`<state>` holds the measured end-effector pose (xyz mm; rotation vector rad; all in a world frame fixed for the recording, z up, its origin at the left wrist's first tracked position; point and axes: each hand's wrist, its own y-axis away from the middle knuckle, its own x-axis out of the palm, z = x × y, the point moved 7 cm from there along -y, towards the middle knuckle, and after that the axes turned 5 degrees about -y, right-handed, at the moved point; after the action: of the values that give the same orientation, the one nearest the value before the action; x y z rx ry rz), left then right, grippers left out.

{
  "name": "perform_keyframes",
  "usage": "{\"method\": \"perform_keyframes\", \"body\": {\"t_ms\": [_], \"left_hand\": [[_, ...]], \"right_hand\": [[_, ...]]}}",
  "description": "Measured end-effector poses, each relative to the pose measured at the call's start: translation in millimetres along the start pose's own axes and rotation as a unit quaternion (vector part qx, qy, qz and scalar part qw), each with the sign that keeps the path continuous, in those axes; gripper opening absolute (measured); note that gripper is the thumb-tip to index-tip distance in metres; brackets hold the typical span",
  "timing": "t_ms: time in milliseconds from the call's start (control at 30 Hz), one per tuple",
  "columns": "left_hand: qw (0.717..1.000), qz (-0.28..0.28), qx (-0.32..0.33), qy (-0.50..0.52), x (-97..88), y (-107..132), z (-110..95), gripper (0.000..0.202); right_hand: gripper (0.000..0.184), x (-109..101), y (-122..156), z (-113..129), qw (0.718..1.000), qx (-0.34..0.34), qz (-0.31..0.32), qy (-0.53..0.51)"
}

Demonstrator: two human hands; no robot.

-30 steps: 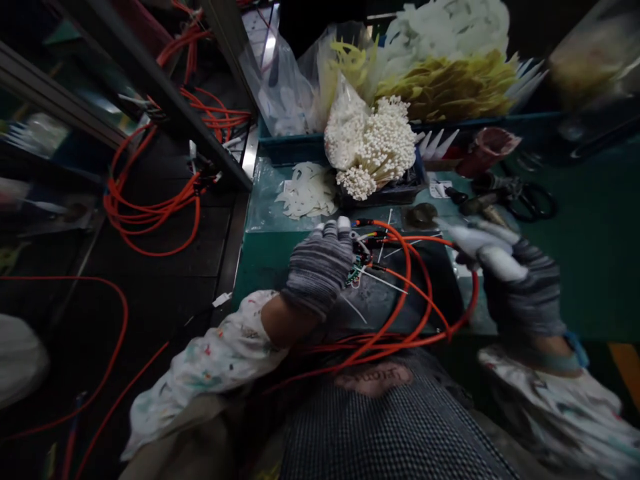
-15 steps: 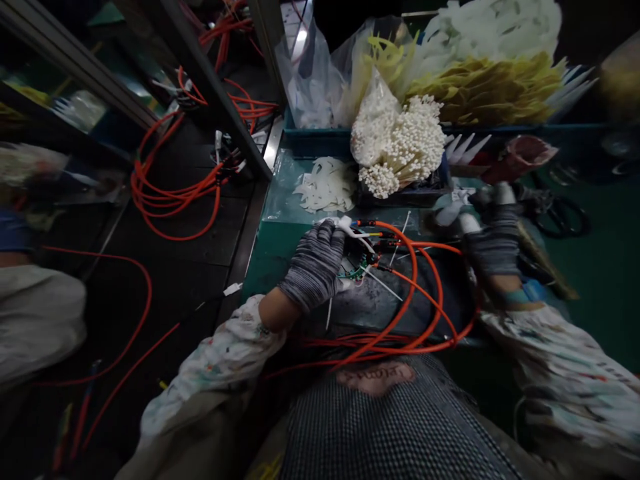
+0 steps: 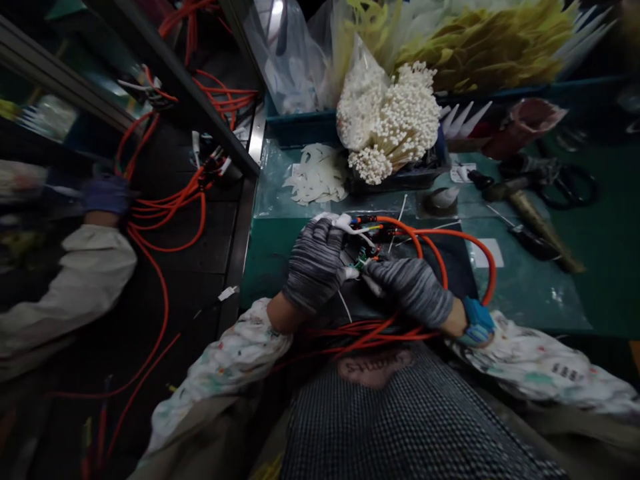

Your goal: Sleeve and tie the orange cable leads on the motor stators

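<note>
My left hand [image 3: 315, 263], in a grey striped glove with white fingertips, is closed on the left side of a small wired assembly with green parts [image 3: 361, 259]. Its fingers also press near a white sleeve [image 3: 343, 222] on the wires. Pinched at the assembly's lower right edge is my right hand [image 3: 413, 287], gloved the same way; what exactly lies between its fingertips is partly hidden. Orange cables [image 3: 437, 257] run from the assembly to the right and loop back toward my lap. Thin white cable ties [image 3: 345, 305] stick out around it.
Behind stand a bundle of white-tipped sticks [image 3: 395, 127], white flat pieces [image 3: 317, 175] and yellow pieces [image 3: 493, 47]. Scissors [image 3: 575, 190] and a brush-like tool [image 3: 545, 230] lie right. Orange cable coils [image 3: 170, 220] and a co-worker's gloved hand [image 3: 105, 195] are at left.
My right hand has come from the tools at the right to the wired assembly and closed at it. My left hand keeps its hold. A co-worker's hand has come into view at left.
</note>
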<state>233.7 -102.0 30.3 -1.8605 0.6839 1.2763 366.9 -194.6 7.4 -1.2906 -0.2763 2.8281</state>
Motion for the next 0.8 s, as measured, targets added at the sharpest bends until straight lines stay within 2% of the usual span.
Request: {"method": "perform_keyframes", "body": {"t_ms": [67,133,167,200,233,267,333,367,433,467,567,600,700,733,800], "left_hand": [[1.000,-0.002,0.005,0.003,-1.6,2,2,0.088],[1.000,-0.009,0.012,0.014,-3.5,6,6,0.091],[1.000,-0.014,0.014,0.021,-4.1,9,10,0.090],[0.999,-0.022,0.009,0.026,-4.5,12,15,0.084],[0.999,-0.033,0.000,0.029,-4.5,16,22,0.075],[0.998,-0.046,-0.013,0.032,-4.0,20,29,0.063],[0.995,-0.075,-0.042,0.040,-1.2,30,43,0.044],[0.993,-0.093,-0.056,0.044,0.6,35,50,0.042],[0.988,-0.115,-0.084,0.051,6.3,44,63,0.044],[0.986,-0.118,-0.103,0.052,9.7,47,70,0.044],[0.979,-0.108,-0.167,0.048,15.2,56,88,0.043],[0.977,-0.106,-0.181,0.042,13.2,58,93,0.044],[0.974,-0.105,-0.202,0.006,-4.6,66,108,0.044],[0.973,-0.098,-0.208,-0.010,-12.5,69,115,0.044],[0.971,-0.075,-0.224,-0.041,-29.1,73,131,0.044]], "right_hand": [[0.026,-17,3,9,0.997,-0.053,-0.021,-0.044],[0.025,-51,6,6,0.993,-0.072,-0.087,-0.039],[0.028,-69,6,-2,0.991,-0.051,-0.126,-0.013],[0.044,-87,6,-14,0.986,-0.021,-0.165,0.030],[0.057,-99,4,-32,0.984,0.030,-0.167,0.048],[0.063,-104,1,-49,0.987,0.064,-0.142,0.035],[0.061,-91,-7,-76,0.993,0.103,0.007,-0.061],[0.056,-78,-9,-81,0.982,0.104,0.097,-0.125],[0.045,-50,-3,-74,0.933,0.104,0.245,-0.242],[0.039,-40,1,-65,0.909,0.113,0.277,-0.290],[0.029,-18,13,-26,0.839,0.173,0.292,-0.426],[0.031,-11,19,-8,0.802,0.191,0.313,-0.472],[0.027,5,33,43,0.690,0.209,0.403,-0.564],[0.026,8,34,53,0.670,0.205,0.410,-0.584],[0.029,13,31,64,0.643,0.207,0.386,-0.629]]}}
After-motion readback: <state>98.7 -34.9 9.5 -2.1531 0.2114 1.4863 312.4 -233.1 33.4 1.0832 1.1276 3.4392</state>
